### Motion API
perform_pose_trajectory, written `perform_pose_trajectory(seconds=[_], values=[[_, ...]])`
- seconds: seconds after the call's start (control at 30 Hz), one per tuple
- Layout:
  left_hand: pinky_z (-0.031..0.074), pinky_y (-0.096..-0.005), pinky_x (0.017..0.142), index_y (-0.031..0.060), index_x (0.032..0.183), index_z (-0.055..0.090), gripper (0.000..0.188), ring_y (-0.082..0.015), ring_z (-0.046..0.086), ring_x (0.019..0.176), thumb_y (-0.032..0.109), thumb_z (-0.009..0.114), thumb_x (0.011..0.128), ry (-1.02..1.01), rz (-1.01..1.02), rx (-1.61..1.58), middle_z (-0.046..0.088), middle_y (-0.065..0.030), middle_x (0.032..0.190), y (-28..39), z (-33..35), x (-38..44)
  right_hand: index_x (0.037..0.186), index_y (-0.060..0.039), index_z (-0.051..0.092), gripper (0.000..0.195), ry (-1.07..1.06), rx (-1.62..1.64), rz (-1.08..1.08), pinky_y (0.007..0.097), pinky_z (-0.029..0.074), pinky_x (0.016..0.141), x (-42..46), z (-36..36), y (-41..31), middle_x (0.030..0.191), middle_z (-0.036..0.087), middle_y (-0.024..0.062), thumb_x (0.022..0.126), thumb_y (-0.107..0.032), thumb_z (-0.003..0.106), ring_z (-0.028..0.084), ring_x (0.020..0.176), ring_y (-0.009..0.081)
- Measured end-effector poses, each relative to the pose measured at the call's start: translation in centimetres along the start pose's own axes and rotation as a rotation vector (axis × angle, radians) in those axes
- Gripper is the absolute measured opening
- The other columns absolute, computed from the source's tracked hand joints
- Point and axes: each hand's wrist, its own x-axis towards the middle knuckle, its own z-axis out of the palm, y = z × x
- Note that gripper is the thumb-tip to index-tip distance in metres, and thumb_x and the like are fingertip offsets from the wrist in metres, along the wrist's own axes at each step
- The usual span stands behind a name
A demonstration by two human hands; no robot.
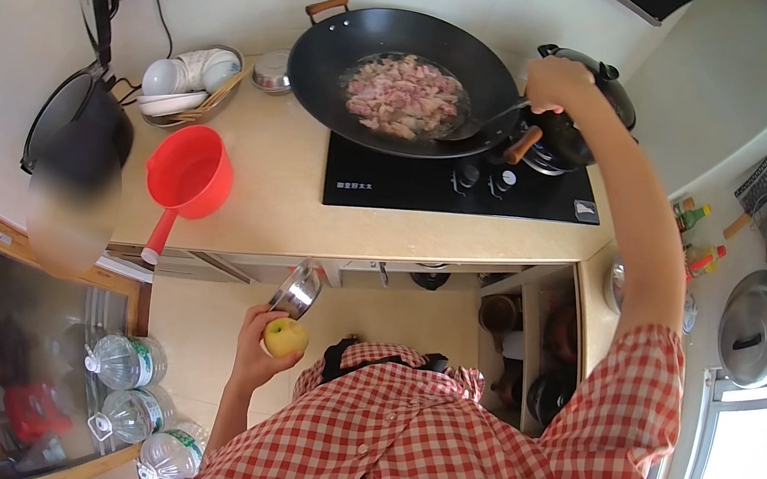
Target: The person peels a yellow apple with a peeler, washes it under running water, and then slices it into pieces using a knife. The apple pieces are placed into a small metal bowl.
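Over the right side of a large black wok (pixel 319 76), my right hand (pixel 557 86) grips the handle of a metal spatula (pixel 474 127). The spatula's blade rests inside the wok beside a heap of pale pink sliced meat (pixel 403 98) in liquid. The wok stands on a black gas hob (pixel 400 185). My left hand (pixel 256 351), low in front of the counter, holds a yellow-green apple (pixel 285 338) together with a small shiny metal bowl (pixel 299 291), which is tilted on its side.
A red plastic dipper (pixel 189 173) sits left on the counter (pixel 269 197), near a basket of white bowls (pixel 178 79). Behind my right hand stands a dark lidded pot (pixel 605 98). Several large plastic bottles (pixel 130 414) are on the floor at left; a cabinet (pixel 533 302) stands open below.
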Motion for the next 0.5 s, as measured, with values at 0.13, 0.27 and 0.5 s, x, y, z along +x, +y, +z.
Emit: perform_pose_trajectory(seconds=[0.13,0.27,0.5], values=[[0.047,-0.0329,0.084,0.0044,0.108,0.057,0.059,-0.0238,0.050,0.105,0.011,0.081,0.055,0.099,-0.041,0.012,0.042,-0.0105,0.117,-1.0,-2.0,-2.3,0.094,-0.0062,0.067,0.021,0.342,0.115,-0.004,0.0410,0.053,0.074,6.0,5.1,-4.7,0.099,0.066,0.0146,0.076,-0.012,0.058,0.065,0.093,0.0292],[0.048,-0.0321,0.083,0.0039,0.107,0.057,0.058,-0.0229,0.050,0.104,0.010,0.081,0.054,0.161,-0.062,-0.029,0.042,-0.0098,0.116,-1.9,-2.8,-3.1,0.093,-0.0076,0.067,0.018,0.465,0.064,-0.063,0.0379,0.053,0.072,8.0,5.7,-8.7,0.097,0.066,0.0159,0.078,-0.014,0.059,0.065,0.090,0.0290],[0.048,-0.0328,0.083,0.0049,0.107,0.057,0.058,-0.0225,0.050,0.105,0.011,0.081,0.055,0.124,-0.028,-0.023,0.043,-0.0097,0.116,-1.7,-2.9,-1.4,0.076,-0.0086,0.068,0.008,0.898,-0.266,-0.277,0.0330,0.050,0.065,7.0,5.0,-10.1,0.081,0.064,0.0092,0.073,-0.015,0.063,0.063,0.079,0.0240]])
